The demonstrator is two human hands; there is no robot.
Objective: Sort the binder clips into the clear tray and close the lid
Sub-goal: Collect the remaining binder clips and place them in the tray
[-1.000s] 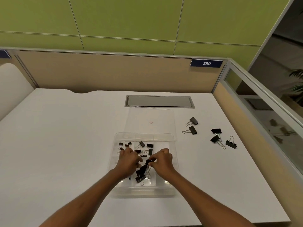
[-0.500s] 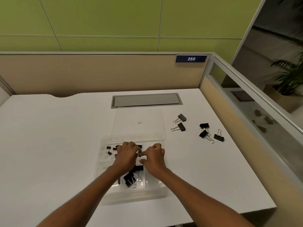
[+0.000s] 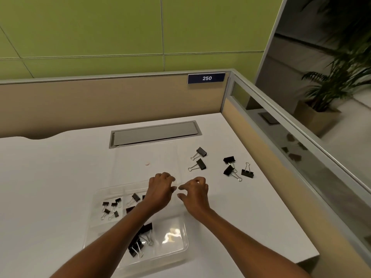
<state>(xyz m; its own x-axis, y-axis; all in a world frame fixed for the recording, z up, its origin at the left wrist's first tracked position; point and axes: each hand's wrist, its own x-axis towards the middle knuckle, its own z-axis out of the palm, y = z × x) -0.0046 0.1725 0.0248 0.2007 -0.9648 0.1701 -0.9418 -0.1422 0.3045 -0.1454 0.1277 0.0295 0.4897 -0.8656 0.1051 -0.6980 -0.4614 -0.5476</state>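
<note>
The clear tray (image 3: 181, 251) on the white desk (image 3: 50, 177) already holds most binder clips, small ones (image 3: 110, 209) left, larger (image 3: 140, 243) near. Five loose clips (image 3: 228, 167) remain well right, and the lid (image 3: 144, 163) lies open behind. Left hand (image 3: 160, 189) and right hand (image 3: 195, 192) hover at the far rim, fingers curled, apparently empty

We're in an office, at a cubicle workstation: a white desk (image 3: 60, 177) fenced by tan partition panels (image 3: 100, 105), a blue number plate reading 250 (image 3: 206, 78) on the back panel, a grey cable hatch (image 3: 155, 133) set into the desktop, a glass side screen (image 3: 281, 125), and beyond it a potted plant (image 3: 329, 91) on the floor.
</note>
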